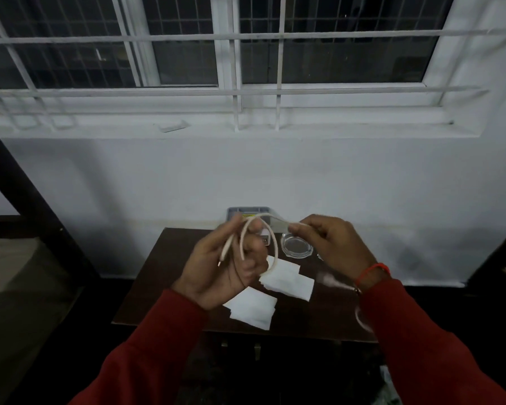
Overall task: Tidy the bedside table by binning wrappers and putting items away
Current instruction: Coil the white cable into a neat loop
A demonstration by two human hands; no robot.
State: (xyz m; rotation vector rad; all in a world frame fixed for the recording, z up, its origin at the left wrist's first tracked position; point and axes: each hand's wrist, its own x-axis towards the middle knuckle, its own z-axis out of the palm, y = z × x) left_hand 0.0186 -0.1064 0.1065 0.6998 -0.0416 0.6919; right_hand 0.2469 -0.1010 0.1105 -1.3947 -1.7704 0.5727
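Both hands hold a white charging cable [245,238] in the air above the dark wooden bedside table [164,276]. My left hand [225,267] grips loops of the cable, and one plug end sticks out below its fingers. My right hand [330,247] pinches the cable's other stretch between thumb and fingers, level with the left hand. On the table beneath lie white paper wrappers [287,282] and a second pile of white paper [251,309] nearer me. Part of the cable trails blurred below my right wrist.
A clear glass ashtray [297,245] stands at the table's back, with a grey box [247,213] behind my left hand against the white wall. A dark bed frame [27,200] rises on the left. A barred window runs above.
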